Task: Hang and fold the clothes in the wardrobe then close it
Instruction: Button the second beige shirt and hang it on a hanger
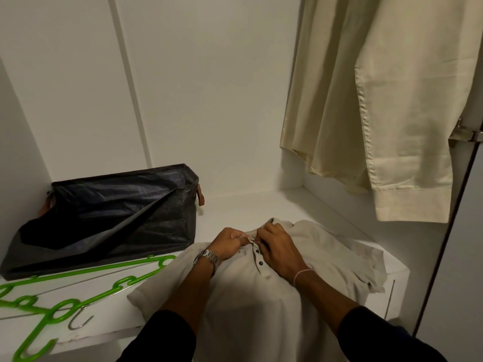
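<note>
A beige polo shirt [261, 304] is spread front-up on the white wardrobe shelf [235, 205], its collar pointing toward the back wall and its hem hanging over the front edge, presumably so that the placket can be buttoned before folding or hanging. The top of the placket is pinched by the left hand [228, 242] and the right hand [277, 248], placed close together on either side of the upper button. The fingers [271, 227] of both hands are curled narrowly onto the cloth; whether the button itself is gripped cannot be told. Green hangers [86, 286] are laid ready on the shelf to the left, just beside the shirt. A cream garment [366, 100] is already hung at the right, well apart.
</note>
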